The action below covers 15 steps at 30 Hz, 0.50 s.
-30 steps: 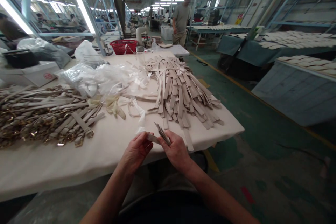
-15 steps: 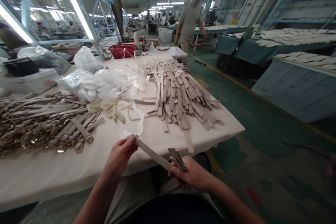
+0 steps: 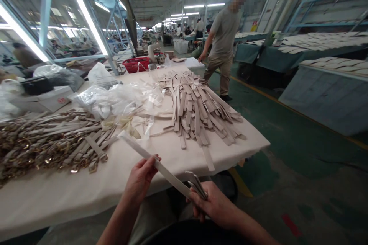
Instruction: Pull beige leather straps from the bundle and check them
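A long pale strap (image 3: 171,177) slants between my hands above the table's front edge. My left hand (image 3: 144,175) pinches it partway along, so its far end sticks out up and to the left. The fingers of my right hand (image 3: 209,198) are closed on the strap's near end and on several short strap ends (image 3: 196,183) that jut up from the fist. Beyond my hands a big bundle of beige straps (image 3: 198,103), tied round near its far part, fans out over the table. To the left lies a heap of straps with gold buckles (image 3: 51,141).
Clear plastic bags (image 3: 115,97) and yellowish gloves (image 3: 130,126) lie mid-table (image 3: 115,183). A white box (image 3: 54,97) stands at the left, a red basket (image 3: 135,65) at the back. A person (image 3: 222,34) walks in the aisle beyond the table's right side.
My left hand has slid inward along the strap, which now extends well past its fingers. The walking person has come nearer. The view has shifted slightly.
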Available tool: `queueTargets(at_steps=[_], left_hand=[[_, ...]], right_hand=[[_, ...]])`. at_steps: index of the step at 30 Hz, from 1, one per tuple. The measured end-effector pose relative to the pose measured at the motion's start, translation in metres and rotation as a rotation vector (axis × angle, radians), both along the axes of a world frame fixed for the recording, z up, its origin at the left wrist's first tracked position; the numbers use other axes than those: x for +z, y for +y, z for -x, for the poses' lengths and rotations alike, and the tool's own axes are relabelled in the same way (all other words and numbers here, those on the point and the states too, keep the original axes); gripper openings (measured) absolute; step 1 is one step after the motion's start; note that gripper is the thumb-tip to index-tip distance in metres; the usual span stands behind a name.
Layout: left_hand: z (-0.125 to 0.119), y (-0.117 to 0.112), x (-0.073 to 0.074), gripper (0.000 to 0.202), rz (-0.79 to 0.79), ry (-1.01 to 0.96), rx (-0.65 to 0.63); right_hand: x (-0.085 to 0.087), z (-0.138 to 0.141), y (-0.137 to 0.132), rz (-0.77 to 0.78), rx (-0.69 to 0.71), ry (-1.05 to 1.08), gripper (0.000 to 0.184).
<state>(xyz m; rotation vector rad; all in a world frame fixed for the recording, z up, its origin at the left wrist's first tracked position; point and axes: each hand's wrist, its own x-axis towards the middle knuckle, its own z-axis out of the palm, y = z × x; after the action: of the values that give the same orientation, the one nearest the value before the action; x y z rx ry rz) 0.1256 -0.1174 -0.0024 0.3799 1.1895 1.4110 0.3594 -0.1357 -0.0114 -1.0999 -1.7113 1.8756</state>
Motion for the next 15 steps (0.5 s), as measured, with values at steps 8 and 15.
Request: queueTargets(at_steps=[8, 15], left_hand=[[-0.031, -0.017, -0.014, 0.043, -0.074, 0.063, -0.118], [-0.043, -0.034, -0.033, 0.043, -0.032, 0.076, -0.290]], right_hand=[[0.001, 0.005, 0.004, -0.134, 0.036, 0.016, 0.064], [-0.039, -0.015, -0.023, -0.146, -0.060, -0.109, 0.071]])
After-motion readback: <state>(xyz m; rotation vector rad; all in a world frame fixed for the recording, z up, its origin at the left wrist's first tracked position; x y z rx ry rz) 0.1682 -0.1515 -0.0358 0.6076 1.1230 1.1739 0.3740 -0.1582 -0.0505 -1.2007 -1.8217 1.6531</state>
